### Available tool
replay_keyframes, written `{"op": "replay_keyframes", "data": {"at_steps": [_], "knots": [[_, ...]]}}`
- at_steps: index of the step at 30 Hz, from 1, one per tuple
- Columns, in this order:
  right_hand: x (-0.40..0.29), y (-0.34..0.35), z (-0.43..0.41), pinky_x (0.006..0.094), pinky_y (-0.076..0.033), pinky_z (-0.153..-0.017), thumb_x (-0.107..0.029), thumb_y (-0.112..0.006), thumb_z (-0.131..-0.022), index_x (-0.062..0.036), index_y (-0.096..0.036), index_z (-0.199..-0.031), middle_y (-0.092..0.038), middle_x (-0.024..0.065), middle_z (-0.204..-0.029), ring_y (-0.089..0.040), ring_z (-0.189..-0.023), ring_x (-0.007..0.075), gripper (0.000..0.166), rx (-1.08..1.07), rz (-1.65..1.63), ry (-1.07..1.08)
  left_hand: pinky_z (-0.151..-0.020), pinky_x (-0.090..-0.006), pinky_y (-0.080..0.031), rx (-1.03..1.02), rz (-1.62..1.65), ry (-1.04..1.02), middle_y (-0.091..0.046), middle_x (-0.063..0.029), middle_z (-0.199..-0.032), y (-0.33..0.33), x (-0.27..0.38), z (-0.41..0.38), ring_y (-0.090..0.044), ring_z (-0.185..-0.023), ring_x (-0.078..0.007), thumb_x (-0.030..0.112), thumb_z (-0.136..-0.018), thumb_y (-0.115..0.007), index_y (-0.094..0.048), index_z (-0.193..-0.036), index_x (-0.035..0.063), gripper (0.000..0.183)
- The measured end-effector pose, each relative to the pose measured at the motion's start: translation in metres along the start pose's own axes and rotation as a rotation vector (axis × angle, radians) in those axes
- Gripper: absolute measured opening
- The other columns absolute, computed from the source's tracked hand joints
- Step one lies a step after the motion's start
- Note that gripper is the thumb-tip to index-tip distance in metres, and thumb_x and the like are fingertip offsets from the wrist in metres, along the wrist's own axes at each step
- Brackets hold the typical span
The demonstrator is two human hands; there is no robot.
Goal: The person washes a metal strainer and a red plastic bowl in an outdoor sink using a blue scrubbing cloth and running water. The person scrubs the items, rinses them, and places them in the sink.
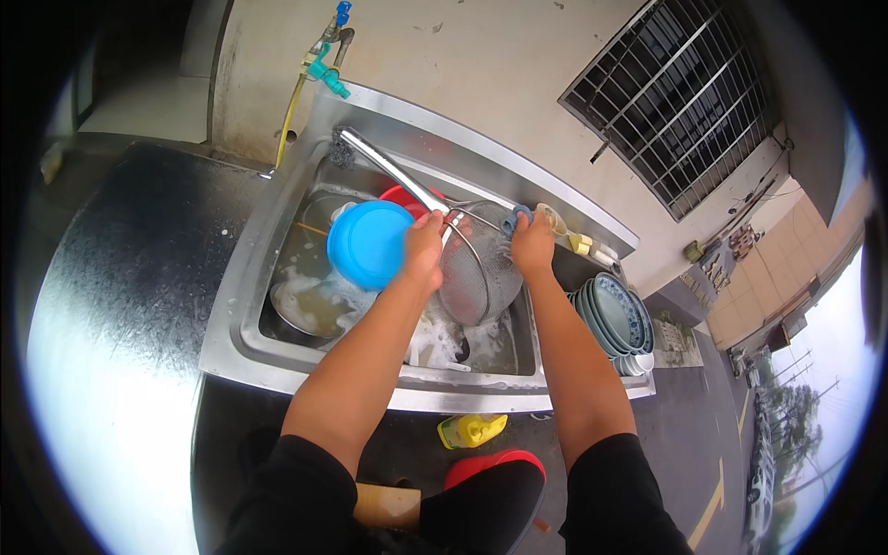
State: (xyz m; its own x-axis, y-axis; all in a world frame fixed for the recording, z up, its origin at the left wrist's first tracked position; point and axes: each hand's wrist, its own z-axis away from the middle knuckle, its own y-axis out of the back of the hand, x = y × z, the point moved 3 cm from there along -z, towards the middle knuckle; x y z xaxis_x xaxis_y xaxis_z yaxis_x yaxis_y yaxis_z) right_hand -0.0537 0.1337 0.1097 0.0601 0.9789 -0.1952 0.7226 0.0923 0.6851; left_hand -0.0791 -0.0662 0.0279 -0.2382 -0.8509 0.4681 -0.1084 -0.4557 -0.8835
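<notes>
My left hand grips a round wire-mesh strainer near the base of its thick, shiny metal handle. The mesh bowl is tilted above the soapy water of a stainless steel sink. In my right hand is a blue-grey scrubbing cloth or pad, pressed at the strainer's right rim. A blue plastic basin floats or rests just left of my left hand, partly covering a red plastic container. A metal bowl lies partly sunk at the sink's front left.
Stacked patterned plates and small white cups stand at the right. A steel-wool scourer sits in the back left corner, below a teal tap. Yellow sponge pieces lie on the back ledge. Below is a yellow bottle.
</notes>
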Motion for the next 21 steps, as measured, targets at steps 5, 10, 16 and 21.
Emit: {"op": "replay_keyframes", "data": {"at_steps": [5,10,16,21], "knots": [[0.024,0.019,0.055,0.0512,-0.059,-0.076,-0.033,-0.049,-0.111,0.0000,-0.058,-0.108,-0.069,0.0191,-0.099,-0.071,-0.094,0.0390,0.034,-0.190,-0.359,-0.532,-0.079,-0.0342,-0.063,0.053,-0.023,-0.085,-0.071,-0.0090,-0.100,-0.007,0.025,0.012,-0.074,-0.086,-0.0202,0.024,-0.113,-0.047,-0.062,-0.121,-0.0021,0.031],[0.031,0.008,0.119,0.0522,-0.065,-0.080,-0.036,-0.043,-0.113,-0.0023,-0.053,-0.123,-0.066,0.0145,-0.114,-0.072,-0.100,0.0334,0.037,-0.314,-1.092,-0.987,-0.070,-0.0297,-0.055,0.085,-0.114,-0.205,-0.066,-0.0022,-0.091,-0.003,0.034,0.004,-0.063,-0.078,-0.0117,0.032,-0.112,-0.053,-0.068,-0.112,-0.0024,0.038],[0.025,-0.012,0.159,0.0607,-0.056,-0.103,-0.052,-0.038,-0.112,0.0008,-0.039,-0.148,-0.056,0.0195,-0.144,-0.061,-0.127,0.0408,0.063,-0.513,-1.583,-1.168,-0.070,-0.0290,-0.044,0.165,-0.217,-0.352,-0.059,0.0027,-0.083,0.004,0.039,-0.004,-0.048,-0.075,-0.0093,0.049,-0.109,-0.056,-0.069,-0.105,0.0008,0.050],[0.017,0.013,0.142,0.0646,-0.042,-0.115,-0.082,-0.033,-0.099,0.0053,-0.024,-0.159,-0.040,0.0227,-0.160,-0.041,-0.147,0.0408,0.106,-0.337,-1.828,-1.094,-0.084,-0.0332,-0.049,0.119,-0.223,-0.394,-0.067,-0.0024,-0.097,-0.001,0.049,0.005,-0.058,-0.085,-0.0139,0.058,-0.110,-0.045,-0.068,-0.112,0.0023,0.061]]}}
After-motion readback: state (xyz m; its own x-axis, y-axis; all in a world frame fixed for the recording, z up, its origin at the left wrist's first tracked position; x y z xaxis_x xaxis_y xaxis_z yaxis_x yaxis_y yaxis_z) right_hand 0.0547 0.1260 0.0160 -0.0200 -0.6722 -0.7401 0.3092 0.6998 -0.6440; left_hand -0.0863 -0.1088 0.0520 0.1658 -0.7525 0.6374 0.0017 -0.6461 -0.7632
